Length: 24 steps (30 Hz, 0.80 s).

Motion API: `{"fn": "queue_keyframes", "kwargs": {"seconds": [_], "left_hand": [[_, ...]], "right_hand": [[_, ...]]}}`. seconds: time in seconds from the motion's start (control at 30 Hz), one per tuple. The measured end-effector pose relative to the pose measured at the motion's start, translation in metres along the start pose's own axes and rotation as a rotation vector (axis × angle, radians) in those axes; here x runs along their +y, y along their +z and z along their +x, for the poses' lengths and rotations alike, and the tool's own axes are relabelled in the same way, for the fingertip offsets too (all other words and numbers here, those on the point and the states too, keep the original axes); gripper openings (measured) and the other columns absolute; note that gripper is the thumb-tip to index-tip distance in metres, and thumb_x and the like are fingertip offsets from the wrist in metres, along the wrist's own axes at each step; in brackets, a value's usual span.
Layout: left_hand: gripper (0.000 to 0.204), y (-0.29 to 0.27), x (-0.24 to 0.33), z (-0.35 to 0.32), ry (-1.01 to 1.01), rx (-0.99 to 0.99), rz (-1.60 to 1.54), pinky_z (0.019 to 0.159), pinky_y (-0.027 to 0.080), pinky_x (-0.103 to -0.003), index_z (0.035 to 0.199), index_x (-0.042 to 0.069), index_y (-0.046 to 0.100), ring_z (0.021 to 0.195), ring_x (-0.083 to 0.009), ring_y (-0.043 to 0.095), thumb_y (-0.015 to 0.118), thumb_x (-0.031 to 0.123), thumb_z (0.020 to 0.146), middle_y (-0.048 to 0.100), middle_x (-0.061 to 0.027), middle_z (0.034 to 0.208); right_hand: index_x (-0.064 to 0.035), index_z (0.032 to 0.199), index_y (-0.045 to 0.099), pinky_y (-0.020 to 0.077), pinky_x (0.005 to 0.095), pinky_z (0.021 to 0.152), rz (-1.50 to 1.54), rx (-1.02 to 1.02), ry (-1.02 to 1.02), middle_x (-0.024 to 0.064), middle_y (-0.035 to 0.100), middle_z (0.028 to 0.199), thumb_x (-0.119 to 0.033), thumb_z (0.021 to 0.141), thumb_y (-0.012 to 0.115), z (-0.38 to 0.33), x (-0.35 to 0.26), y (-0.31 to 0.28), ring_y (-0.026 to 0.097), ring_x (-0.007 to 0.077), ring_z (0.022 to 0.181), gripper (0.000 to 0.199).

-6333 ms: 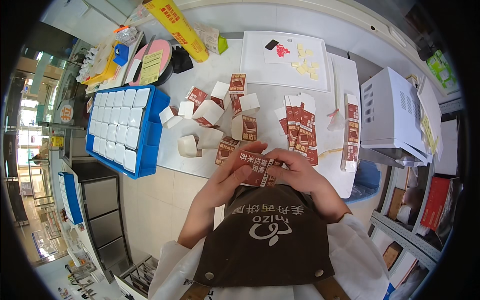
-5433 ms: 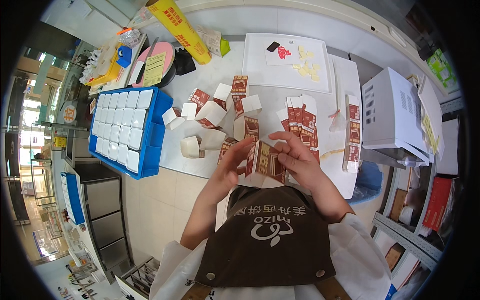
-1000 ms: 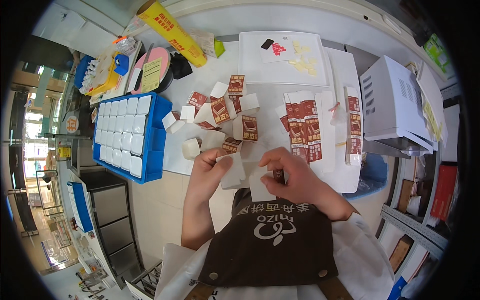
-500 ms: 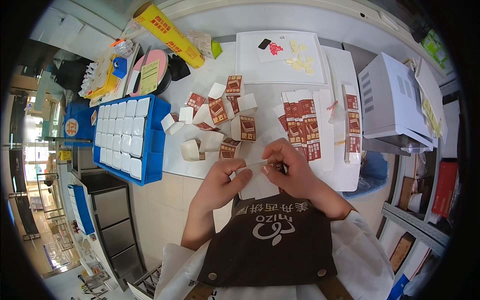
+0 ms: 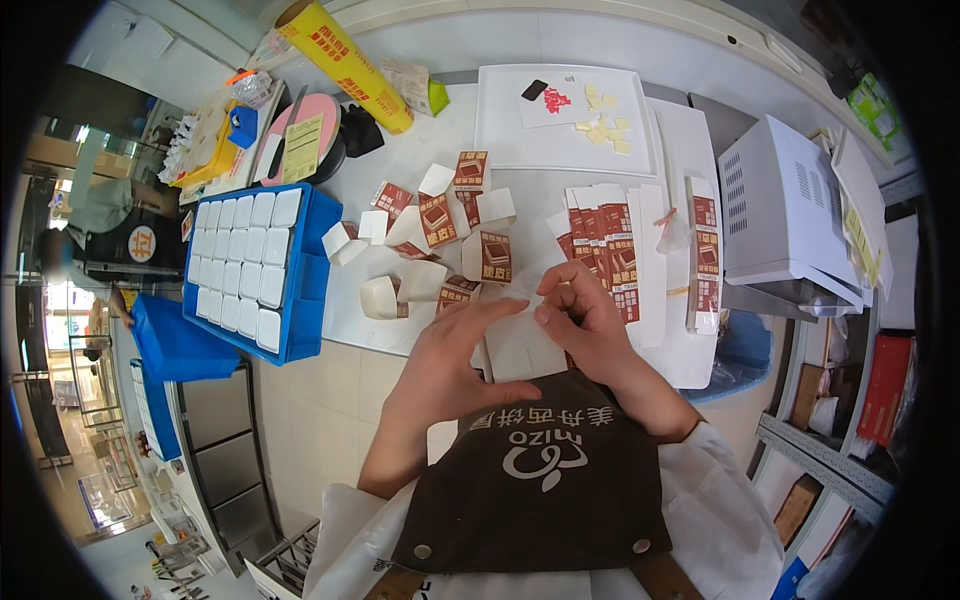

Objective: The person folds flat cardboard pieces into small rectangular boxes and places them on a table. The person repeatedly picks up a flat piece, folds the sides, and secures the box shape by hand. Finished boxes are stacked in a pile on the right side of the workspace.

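Note:
Both my hands hold a flat white carton blank [image 5: 516,340] over the near edge of the white counter [image 5: 400,170]. My left hand [image 5: 455,352] grips its left side with thumb and forefinger spread around it. My right hand [image 5: 578,318] pinches its upper right part, fingers curled. Just beyond them lie several folded small red-and-white cartons [image 5: 470,225], some upright, some tipped over. To the right, flat red-and-white carton blanks [image 5: 612,245] lie in overlapping rows.
A blue crate [image 5: 255,270] filled with white closed cartons stands at the left. A white tray [image 5: 565,120] with small yellow pieces lies at the back, a yellow roll [image 5: 345,62] beside it. A white box-shaped appliance [image 5: 790,215] stands at the right. Another person [image 5: 105,215] stands far left.
Earlier both hands held a red-and-white blank against my chest; now they hold a blank with its white side up, pressed lower at the counter edge. The left hand's fingers have spread.

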State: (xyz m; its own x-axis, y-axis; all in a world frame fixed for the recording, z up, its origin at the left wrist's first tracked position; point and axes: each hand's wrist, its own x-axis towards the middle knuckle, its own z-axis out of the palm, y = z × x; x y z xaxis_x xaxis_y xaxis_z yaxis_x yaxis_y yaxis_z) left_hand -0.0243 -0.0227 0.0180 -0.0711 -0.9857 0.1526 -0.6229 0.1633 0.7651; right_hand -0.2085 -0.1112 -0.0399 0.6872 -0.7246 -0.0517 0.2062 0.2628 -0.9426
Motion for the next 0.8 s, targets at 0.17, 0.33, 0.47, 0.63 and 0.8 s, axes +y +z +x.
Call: {"fn": "queue_keyframes", "kwargs": {"seconds": [0.17, 0.33, 0.47, 0.63, 0.8], "left_hand": [[0.078, 0.001, -0.005, 0.000, 0.049, -0.018, 0.009, 0.087, 0.050, -0.040, 0.124, 0.008, 0.059, 0.092, -0.0315, 0.065, 0.094, 0.029, 0.058, 0.067, -0.0084, 0.116], [0.077, -0.001, -0.018, -0.001, 0.055, -0.043, -0.018, 0.090, 0.049, -0.036, 0.128, 0.007, 0.058, 0.096, -0.0270, 0.066, 0.092, 0.026, 0.061, 0.067, -0.0088, 0.116], [0.070, 0.013, -0.033, -0.005, -0.130, 0.264, -0.647, 0.096, 0.046, -0.034, 0.131, 0.002, 0.054, 0.109, -0.0205, 0.062, 0.085, 0.031, 0.075, 0.064, -0.0095, 0.122], [0.074, 0.020, -0.037, -0.004, -0.181, 0.137, -0.828, 0.100, 0.044, -0.036, 0.142, 0.000, 0.044, 0.119, -0.0204, 0.057, 0.074, 0.042, 0.088, 0.056, -0.0122, 0.134], [0.063, 0.039, -0.055, -0.009, -0.308, -0.139, -0.880, 0.104, 0.043, -0.039, 0.142, 0.002, 0.043, 0.122, -0.0230, 0.056, 0.063, 0.041, 0.097, 0.057, -0.0128, 0.136]], "right_hand": [[-0.0089, 0.114, 0.048, 0.0345, 0.0185, 0.056, 0.007, -0.020, 0.000, -0.0061, 0.051, 0.075, -0.002, 0.096, 0.057, 0.000, 0.000, -0.002, 0.044, -0.0002, 0.064, 0.021], [-0.0074, 0.119, 0.050, 0.0383, 0.0185, 0.061, 0.119, -0.012, 0.054, -0.0040, 0.054, 0.083, -0.009, 0.101, 0.055, -0.001, 0.004, -0.005, 0.048, 0.0011, 0.071, 0.019], [-0.0046, 0.123, 0.049, 0.0444, 0.0241, 0.082, 0.203, -0.023, 0.110, 0.0028, 0.061, 0.103, -0.020, 0.104, 0.051, 0.005, 0.002, -0.018, 0.056, 0.0080, 0.092, 0.025], [-0.0004, 0.123, 0.053, 0.0430, 0.0274, 0.090, 0.441, -0.266, 0.063, 0.0031, 0.062, 0.108, -0.036, 0.105, 0.049, 0.004, 0.022, -0.033, 0.054, 0.0105, 0.098, 0.040], [-0.0019, 0.117, 0.056, 0.0445, 0.0293, 0.082, 0.558, -0.050, 0.134, 0.0050, 0.062, 0.104, -0.040, 0.104, 0.049, 0.013, 0.022, -0.026, 0.053, 0.0131, 0.088, 0.041]]}}
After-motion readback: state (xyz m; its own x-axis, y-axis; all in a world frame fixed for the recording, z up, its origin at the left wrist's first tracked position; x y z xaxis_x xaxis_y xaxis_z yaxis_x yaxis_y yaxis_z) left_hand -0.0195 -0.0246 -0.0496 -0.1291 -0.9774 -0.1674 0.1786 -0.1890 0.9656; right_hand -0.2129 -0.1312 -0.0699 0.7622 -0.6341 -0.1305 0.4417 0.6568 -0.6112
